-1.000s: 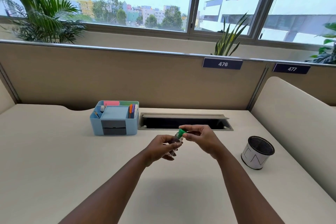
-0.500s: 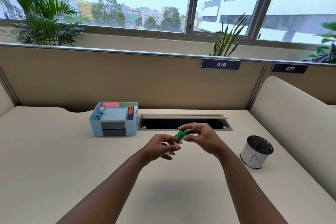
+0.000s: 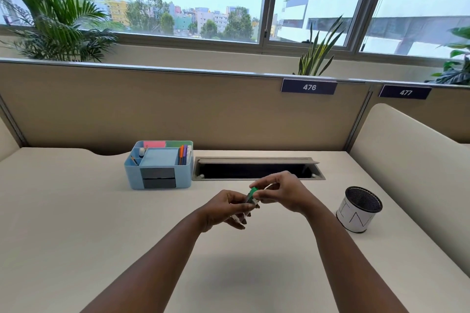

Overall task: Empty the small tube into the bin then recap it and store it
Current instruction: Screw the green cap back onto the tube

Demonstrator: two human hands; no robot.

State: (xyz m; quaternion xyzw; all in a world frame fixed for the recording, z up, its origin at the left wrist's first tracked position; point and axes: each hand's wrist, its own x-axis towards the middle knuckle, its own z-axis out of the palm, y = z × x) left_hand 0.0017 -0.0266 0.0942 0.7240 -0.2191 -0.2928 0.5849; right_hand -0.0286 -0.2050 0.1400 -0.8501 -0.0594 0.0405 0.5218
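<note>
Above the middle of the desk, both hands hold a small clear tube whose green cap (image 3: 252, 193) points up and away. My left hand (image 3: 227, 208) wraps the tube's body, which is mostly hidden by the fingers. My right hand (image 3: 282, 192) pinches the green cap with thumb and fingertips. The cap sits on the tube's end. A small round bin (image 3: 359, 209) with a black mesh rim and white wrap stands on the desk to the right of my hands.
A light blue desk organiser (image 3: 159, 164) with pens, sticky notes and two grey drawers stands at the back left. Behind my hands lies an open cable slot (image 3: 256, 170). A beige partition (image 3: 178, 107) closes the back, and a rounded divider (image 3: 407, 160) the right.
Both hands have stayed together over the desk. The tube has tilted a little more upright, and my right fingers have shifted on the green cap.
</note>
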